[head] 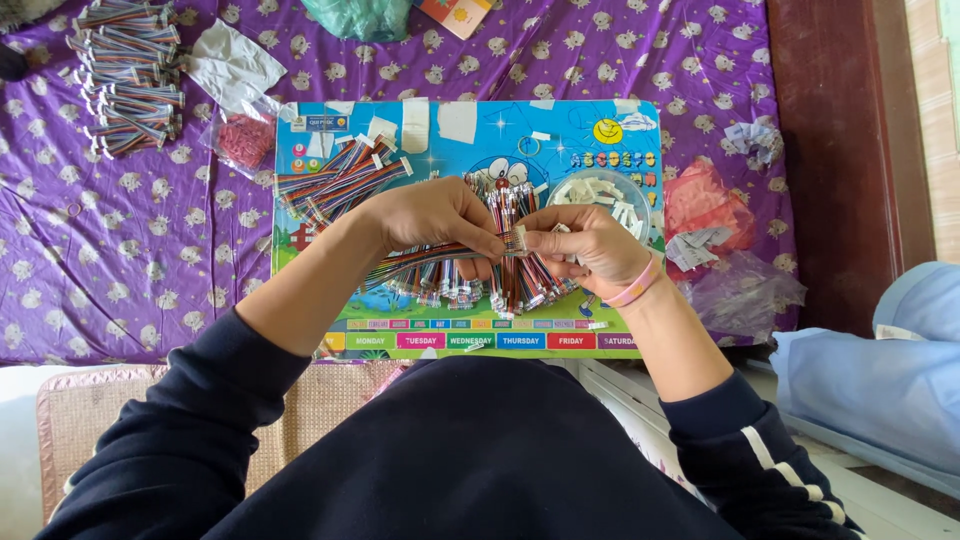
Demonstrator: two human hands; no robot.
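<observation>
Left hand (435, 215) and right hand (585, 245) both pinch one end of a multicoloured ribbon cable (430, 257) above the picture board (460, 130)

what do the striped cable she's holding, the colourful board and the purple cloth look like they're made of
Cable: thin plastic-coated wires side by side in rainbow stripes, with what looks like a white plastic plug at the end; left hand and right hand pinch it. Board: stiff and glossy, probably printed plastic or laminated card, given its sheen. Cloth: soft woven fabric, matte, slightly wrinkled.
</observation>
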